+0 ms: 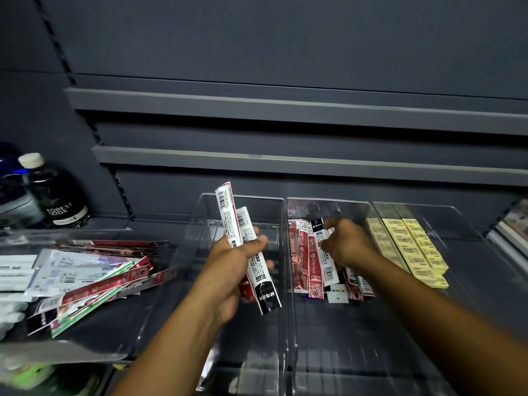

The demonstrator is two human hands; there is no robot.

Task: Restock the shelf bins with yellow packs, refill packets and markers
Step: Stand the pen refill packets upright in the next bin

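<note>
Across the dark shelf (160, 224) three clear bins stand side by side, with an open tray (85, 358) to their left.

Findings, by size:
- The left bin (243, 198) appears to hold no stock. The middle bin (328, 201) holds refill packets (303, 261) leaning unevenly. The right bin (414, 207) holds yellow packs (414, 247) in rows.
- The tray carries a loose heap of packets (94, 281); several overhang one another. White items at its far left are too blurred to identify as markers.
- A dark bottle (57, 201) stands behind the tray.
- The left hand (237, 261) grasps a fanned bundle (228, 207) of packets above the left bin, thumb across the front.
- The right hand (347, 244) reaches into the middle bin, with fingers curled and apparently pinching the upper ends of the leaning packets.

Risks, as judged:
- The bundle is splayed, not squared. A slackened grip could let the lower packets slide into the wrong bin.
- Pushing more packets in could topple the leaning row forward or crease it.
- The right forearm passes close to the bin divider and could shift a bin.
</note>
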